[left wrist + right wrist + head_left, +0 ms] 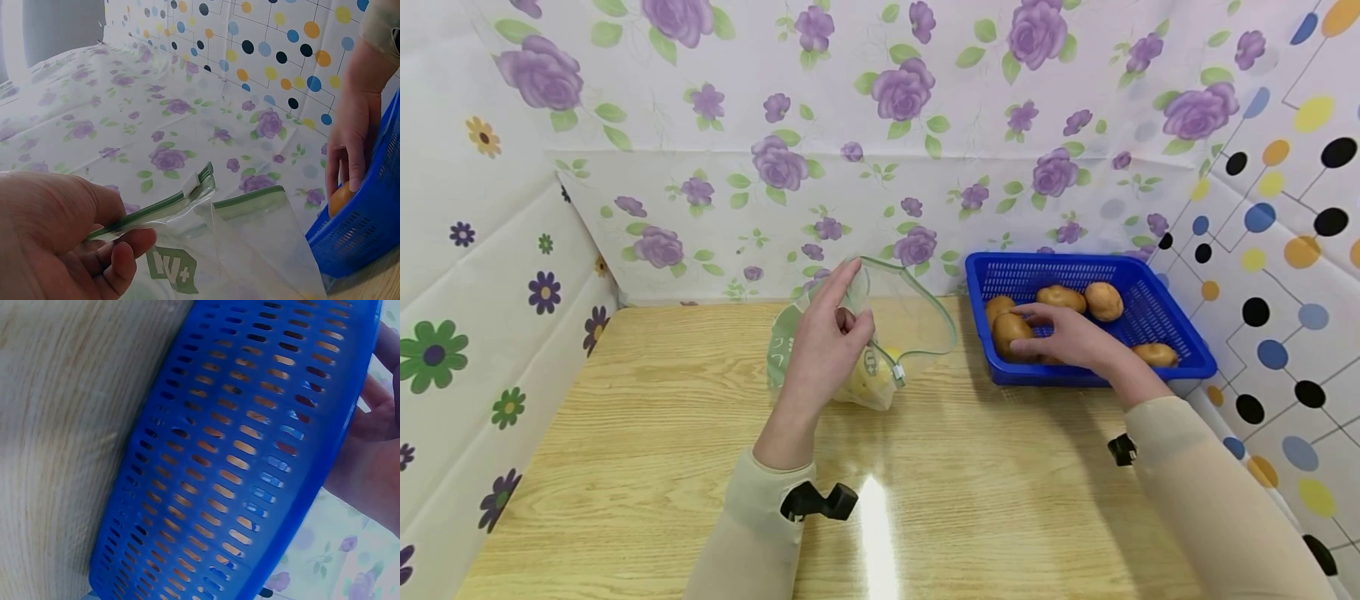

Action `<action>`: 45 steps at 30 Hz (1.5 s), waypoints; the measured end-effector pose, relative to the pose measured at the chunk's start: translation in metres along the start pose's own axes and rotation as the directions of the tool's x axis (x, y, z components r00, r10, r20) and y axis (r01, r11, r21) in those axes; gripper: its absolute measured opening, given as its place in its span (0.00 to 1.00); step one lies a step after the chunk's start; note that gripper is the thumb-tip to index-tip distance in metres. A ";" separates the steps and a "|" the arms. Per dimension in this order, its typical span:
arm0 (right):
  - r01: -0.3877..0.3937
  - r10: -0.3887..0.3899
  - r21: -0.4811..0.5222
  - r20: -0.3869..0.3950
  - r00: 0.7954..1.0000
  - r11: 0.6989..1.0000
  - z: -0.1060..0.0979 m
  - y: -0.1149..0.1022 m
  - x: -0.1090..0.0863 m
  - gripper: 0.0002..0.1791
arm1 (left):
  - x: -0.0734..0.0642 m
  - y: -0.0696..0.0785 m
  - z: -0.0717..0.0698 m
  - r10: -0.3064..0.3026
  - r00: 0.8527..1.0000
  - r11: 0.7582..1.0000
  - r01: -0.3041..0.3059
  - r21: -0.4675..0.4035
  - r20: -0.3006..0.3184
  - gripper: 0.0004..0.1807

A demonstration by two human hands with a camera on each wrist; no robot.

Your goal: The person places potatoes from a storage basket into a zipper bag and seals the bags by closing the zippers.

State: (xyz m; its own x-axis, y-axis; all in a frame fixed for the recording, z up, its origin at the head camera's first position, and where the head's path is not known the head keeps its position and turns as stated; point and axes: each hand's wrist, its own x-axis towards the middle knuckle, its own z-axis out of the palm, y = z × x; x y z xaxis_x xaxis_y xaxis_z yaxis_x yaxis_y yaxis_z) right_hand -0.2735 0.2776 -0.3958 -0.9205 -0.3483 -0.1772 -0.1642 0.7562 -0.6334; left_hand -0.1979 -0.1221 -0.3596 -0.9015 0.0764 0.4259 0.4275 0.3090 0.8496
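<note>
My left hand point(826, 354) pinches the green-edged mouth of a clear zip bag point(874, 392) between thumb and fingers. The bag's mouth gapes to the right, with a white slider on its edge, and yellowish contents show dimly at the bottom. In the left wrist view, the zip strip point(153, 212) runs out from the thumb. Over at the right, my right hand point(1067, 336) reaches into a blue plastic basket point(1052, 377) and grips a brown potato point(1011, 335) at its left end. The basket wall hides the fingertips in the right wrist view.
Several other potatoes lie in the basket, among them one potato point(1103, 301) at the back and another potato point(1156, 355) at the right. Bag and basket stand on a wooden table point(955, 492), bounded by a floral sheet point(850, 192) behind and patterned sheets at both sides.
</note>
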 end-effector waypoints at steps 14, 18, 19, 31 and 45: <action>0.033 -0.012 0.133 -0.157 0.987 0.991 -0.009 -0.022 -0.007 0.46 | 0.000 -0.001 0.001 0.001 1.000 1.000 -0.001 0.008 0.000 0.38; 0.032 -0.001 0.164 -0.184 0.983 0.986 -0.011 -0.031 -0.010 0.45 | 0.000 -0.001 0.000 -0.003 1.000 1.000 0.003 0.013 -0.001 0.39; 0.033 0.000 0.171 -0.190 0.982 0.985 -0.011 -0.033 -0.011 0.45 | 0.000 -0.001 0.000 -0.004 1.000 1.000 0.004 0.014 -0.002 0.39; 0.096 -0.029 0.250 -0.262 0.965 0.964 -0.011 -0.063 -0.020 0.45 | 0.001 -0.002 0.001 0.007 1.000 1.000 -0.007 0.022 -0.004 0.38; 0.180 -0.081 0.310 -0.306 0.948 0.934 -0.005 -0.098 -0.028 0.40 | 0.000 0.000 0.000 0.007 1.000 1.000 -0.007 0.021 0.003 0.38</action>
State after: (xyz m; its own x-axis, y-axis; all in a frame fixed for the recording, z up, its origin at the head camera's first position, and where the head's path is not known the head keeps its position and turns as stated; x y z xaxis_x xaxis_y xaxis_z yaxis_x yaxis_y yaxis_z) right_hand -0.2331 0.2163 -0.3252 -0.9685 -0.2216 0.1139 -0.2087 0.4718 -0.8567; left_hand -0.1982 -0.1216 -0.3597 -0.8988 0.0811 0.4309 0.4323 0.3286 0.8398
